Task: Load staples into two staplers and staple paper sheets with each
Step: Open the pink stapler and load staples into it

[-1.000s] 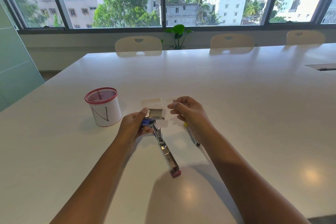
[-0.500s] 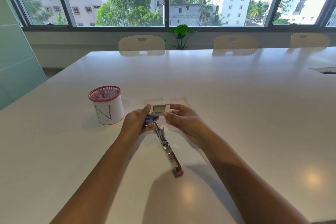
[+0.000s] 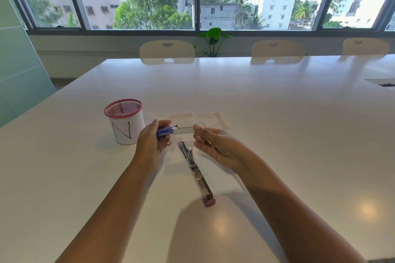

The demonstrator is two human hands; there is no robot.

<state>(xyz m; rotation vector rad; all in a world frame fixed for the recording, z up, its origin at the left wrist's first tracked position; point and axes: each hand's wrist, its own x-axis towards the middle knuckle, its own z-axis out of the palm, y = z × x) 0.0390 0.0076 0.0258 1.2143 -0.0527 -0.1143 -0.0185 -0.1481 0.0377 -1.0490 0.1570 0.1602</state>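
A stapler point(image 3: 195, 168) with pink ends lies swung open flat on the white table point(image 3: 277, 124), between my hands and running toward me. My left hand point(image 3: 152, 142) grips the blue sleeve of a small staple box point(image 3: 165, 131) above the stapler's far end. My right hand point(image 3: 215, 145) pinches the right end of the box's white inner tray point(image 3: 184, 130), which sticks out of the sleeve. Two small paper sheets point(image 3: 213, 120) lie side by side on the table just behind the box. I see only this one stapler.
A white mesh pen holder point(image 3: 124, 123) with a red rim stands left of my left hand. Pale chairs point(image 3: 166, 49) line the table's far side, with a potted plant point(image 3: 213, 38) by the window. A cable hatch point(image 3: 382, 82) is set into the table far right.
My left hand lifted the blue staple box off the stapler's far end. My right hand came in, took the tray's end and drew it out to the right.
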